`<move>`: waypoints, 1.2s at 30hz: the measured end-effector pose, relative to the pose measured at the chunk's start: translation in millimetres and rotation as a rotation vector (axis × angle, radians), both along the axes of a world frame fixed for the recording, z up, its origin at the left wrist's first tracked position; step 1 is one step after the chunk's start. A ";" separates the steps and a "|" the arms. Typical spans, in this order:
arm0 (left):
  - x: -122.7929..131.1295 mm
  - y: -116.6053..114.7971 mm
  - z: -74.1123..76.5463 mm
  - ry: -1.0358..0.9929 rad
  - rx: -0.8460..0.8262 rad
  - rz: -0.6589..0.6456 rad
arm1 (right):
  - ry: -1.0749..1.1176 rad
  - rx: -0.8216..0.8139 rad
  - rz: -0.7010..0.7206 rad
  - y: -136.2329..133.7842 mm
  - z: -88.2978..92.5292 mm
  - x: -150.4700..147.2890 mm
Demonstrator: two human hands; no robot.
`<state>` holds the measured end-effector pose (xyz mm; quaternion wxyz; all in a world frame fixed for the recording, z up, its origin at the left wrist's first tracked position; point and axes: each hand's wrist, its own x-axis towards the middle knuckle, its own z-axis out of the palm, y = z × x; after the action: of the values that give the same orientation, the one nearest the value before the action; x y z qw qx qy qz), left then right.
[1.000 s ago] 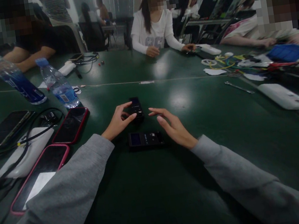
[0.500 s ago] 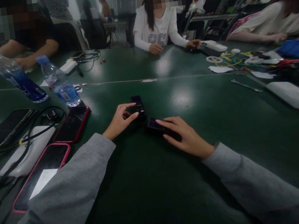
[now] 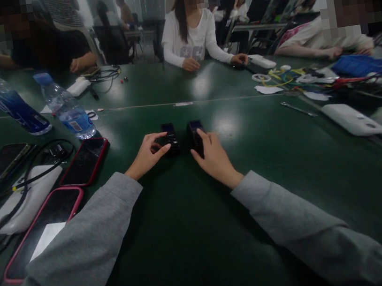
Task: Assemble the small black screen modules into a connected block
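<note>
Two small black boxy devices, each with a dark screen at its far end, stand side by side on the green table with a narrow gap between them. My left hand (image 3: 147, 155) has its thumb and index finger at the left side of the left black device (image 3: 170, 137), with the fingers curled around it. Around the right black device (image 3: 194, 128), my right hand (image 3: 213, 158) is closed, fingers over its top and thumb along its left side. That hand hides much of its near end. The exact kind of the devices cannot be made out.
Left of my hands lie a red-edged phone (image 3: 85, 162), a pink-edged phone (image 3: 47, 229), a white casing (image 3: 24, 199) with black cables, and two bottles, one a water bottle (image 3: 67, 110). Rightward are a wrench (image 3: 298, 109), a white casing (image 3: 353, 119) and tangled wires (image 3: 284, 75). Several people sit around.
My right hand has moved its black device forward and turned it from slanted to nearly parallel with the left one. My left hand stays at its device. The whole view has shifted slightly.
</note>
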<state>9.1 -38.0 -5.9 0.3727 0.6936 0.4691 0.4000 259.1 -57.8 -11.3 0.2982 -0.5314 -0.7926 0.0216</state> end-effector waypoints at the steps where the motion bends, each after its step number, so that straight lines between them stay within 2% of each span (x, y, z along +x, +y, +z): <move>1: 0.1 0.3 -0.4 -0.008 0.015 -0.009 | -0.005 -0.016 0.041 -4.2 1.0 -5.4; 6: 0.1 0.2 0.7 -0.011 0.055 -0.028 | -0.053 -0.064 0.217 -11.7 4.3 -13.5; 17: -4.5 1.2 -2.8 0.080 0.113 -0.082 | 0.194 -0.144 0.320 -3.8 1.3 -3.7; 29: -3.1 -1.3 -0.3 0.135 0.139 -0.161 | 0.175 -0.155 0.225 -1.0 1.5 -1.7; 36: -1.0 -1.5 -1.1 0.135 0.147 -0.136 | 0.168 -0.139 0.197 1.3 0.1 -0.6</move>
<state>8.1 -39.4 -7.1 0.3149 0.7745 0.4144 0.3596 258.5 -56.5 -11.2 0.3225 -0.4668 -0.8097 0.1499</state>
